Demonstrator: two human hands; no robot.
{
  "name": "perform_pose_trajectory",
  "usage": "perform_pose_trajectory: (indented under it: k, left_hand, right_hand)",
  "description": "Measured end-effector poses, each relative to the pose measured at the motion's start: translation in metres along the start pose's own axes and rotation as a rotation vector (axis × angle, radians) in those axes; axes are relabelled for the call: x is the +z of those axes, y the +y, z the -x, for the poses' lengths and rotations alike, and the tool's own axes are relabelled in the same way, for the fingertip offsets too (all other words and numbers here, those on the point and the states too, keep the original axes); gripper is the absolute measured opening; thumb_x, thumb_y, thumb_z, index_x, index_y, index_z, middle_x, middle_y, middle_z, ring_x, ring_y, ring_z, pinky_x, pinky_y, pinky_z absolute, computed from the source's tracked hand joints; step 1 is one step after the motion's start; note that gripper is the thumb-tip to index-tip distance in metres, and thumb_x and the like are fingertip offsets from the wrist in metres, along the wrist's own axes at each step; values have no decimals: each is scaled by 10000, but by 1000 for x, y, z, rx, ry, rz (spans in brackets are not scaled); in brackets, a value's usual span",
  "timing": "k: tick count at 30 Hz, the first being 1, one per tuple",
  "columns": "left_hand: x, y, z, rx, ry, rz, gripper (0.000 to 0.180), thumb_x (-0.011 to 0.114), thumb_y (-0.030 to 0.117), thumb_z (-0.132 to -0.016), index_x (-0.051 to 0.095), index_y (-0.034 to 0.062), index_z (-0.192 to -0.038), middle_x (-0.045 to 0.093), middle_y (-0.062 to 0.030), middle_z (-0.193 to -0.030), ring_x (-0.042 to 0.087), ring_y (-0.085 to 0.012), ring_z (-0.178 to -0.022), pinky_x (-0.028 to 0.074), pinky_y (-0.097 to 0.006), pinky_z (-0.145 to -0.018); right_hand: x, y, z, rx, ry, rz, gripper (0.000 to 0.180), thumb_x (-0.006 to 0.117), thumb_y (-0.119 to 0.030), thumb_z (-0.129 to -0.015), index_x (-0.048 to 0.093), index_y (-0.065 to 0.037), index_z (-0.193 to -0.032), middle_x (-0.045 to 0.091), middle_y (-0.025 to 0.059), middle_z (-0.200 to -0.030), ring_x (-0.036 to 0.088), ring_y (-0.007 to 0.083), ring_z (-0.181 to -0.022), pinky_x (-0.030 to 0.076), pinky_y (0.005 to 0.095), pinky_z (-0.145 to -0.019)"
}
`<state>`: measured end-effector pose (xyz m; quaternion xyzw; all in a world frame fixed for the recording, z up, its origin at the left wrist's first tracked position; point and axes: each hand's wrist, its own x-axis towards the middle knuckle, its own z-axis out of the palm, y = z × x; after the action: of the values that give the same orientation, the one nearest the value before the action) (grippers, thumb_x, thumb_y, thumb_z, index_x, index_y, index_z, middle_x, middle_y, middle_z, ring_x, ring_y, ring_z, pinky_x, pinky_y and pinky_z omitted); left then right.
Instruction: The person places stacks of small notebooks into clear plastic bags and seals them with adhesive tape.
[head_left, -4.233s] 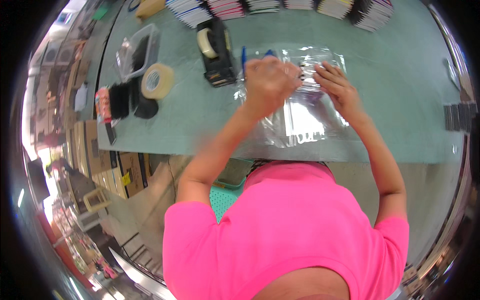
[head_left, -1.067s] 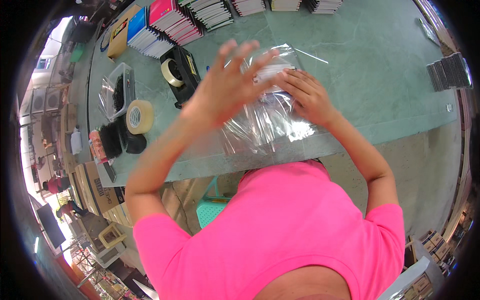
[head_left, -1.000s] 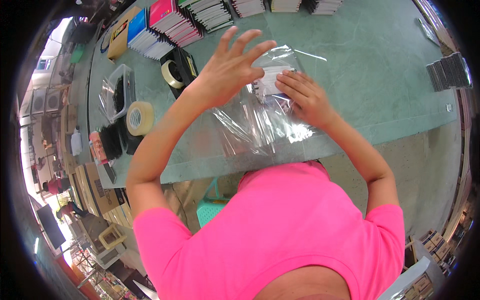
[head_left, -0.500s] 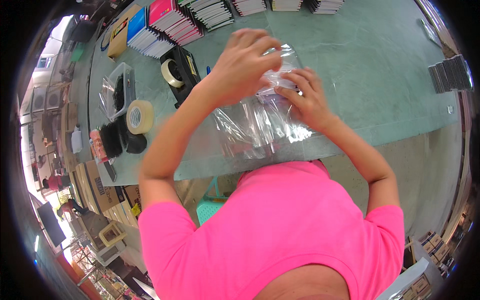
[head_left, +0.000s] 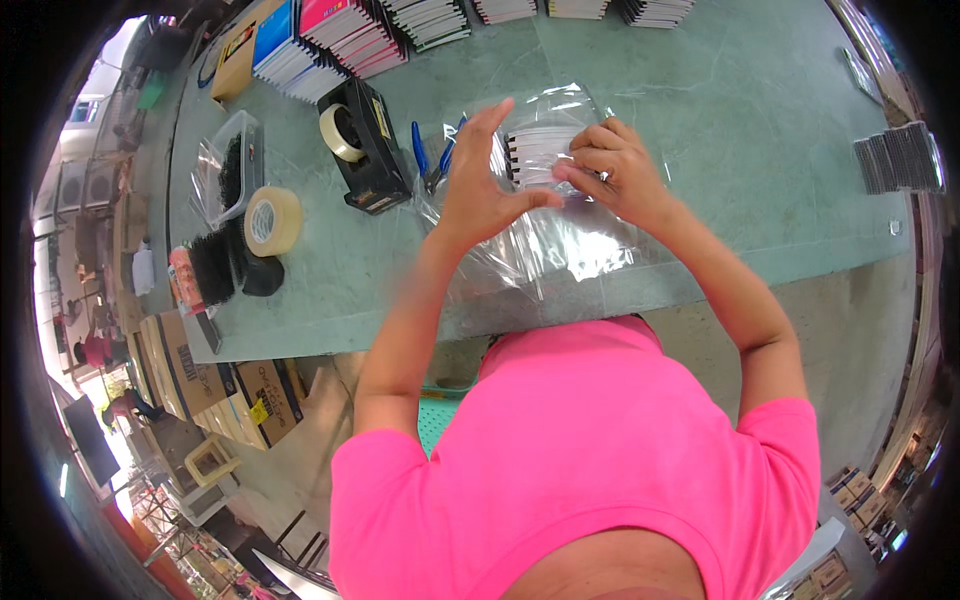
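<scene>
On the table (head_left: 770, 150), near side: notebooks (head_left: 538, 148) lie amid clear film (head_left: 595, 252). Your left hand (head_left: 478, 195) has lowered, spread wide — so they sit between it and your right hand (head_left: 625, 175), grip unclear.

Bright pink top (head_left: 590, 430), plain; short sleeves (head_left: 375, 485); rounded neckline (head_left: 620, 523), same-pink band.

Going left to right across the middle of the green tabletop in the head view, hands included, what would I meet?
Clear rectangular plastic tub, round tan tape roll, black tape dispenser, blue-handled tool, left hand, black-ringed white paper stack, right hand, dark grey ridged stack.
</scene>
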<state>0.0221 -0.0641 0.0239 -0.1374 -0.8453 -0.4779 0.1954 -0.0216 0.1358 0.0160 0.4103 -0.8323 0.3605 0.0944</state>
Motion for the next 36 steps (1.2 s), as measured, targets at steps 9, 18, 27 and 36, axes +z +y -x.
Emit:
perform_pose_trajectory:
  k: [9, 18, 27, 36]
  left_hand:
    - [-9, -24, -37, -484, -385, 211, 473, 807, 192, -624, 641, 3, -1026, 641, -93, -954, 569, -172, -954, 446, -290, -819]
    - [-11, 21, -36, 205, -462, -496, 188, 678, 93, -706, 581, -19, -822, 562, -104, -795, 542, -298, -796, 463, -382, -693]
    - [15, 16, 30, 408, -80, -638, 201, 622, 72, -668, 622, 5, -857, 593, -80, -843, 552, -238, -808, 427, -337, -694]
    - [-13, 7, 43, 486, 73, -694, 236, 648, 108, -720, 648, 82, -954, 637, -39, -906, 553, -211, -878, 382, -351, -733]
  right_hand:
    - [-2, 10, -26, 527, -43, -497, 463, 825, -213, -594, 649, -26, -980, 571, 61, -912, 546, 171, -829, 437, 283, -729]
    - [-4, 3, -36, 27, -138, 80, 206, 649, -45, -638, 648, -58, -843, 575, 59, -878, 544, 248, -849, 453, 307, -752]
    - [-5, -27, 7, -28, -177, 195, 397, 540, -50, -766, 526, 35, -1153, 489, 166, -1253, 420, 301, -1217, 310, 408, -1039]
    - [9, 1, -5, -134, -297, 22, 391, 485, -35, -862, 487, -57, -1252, 425, 87, -1356, 328, 286, -1298, 259, 419, -1073]
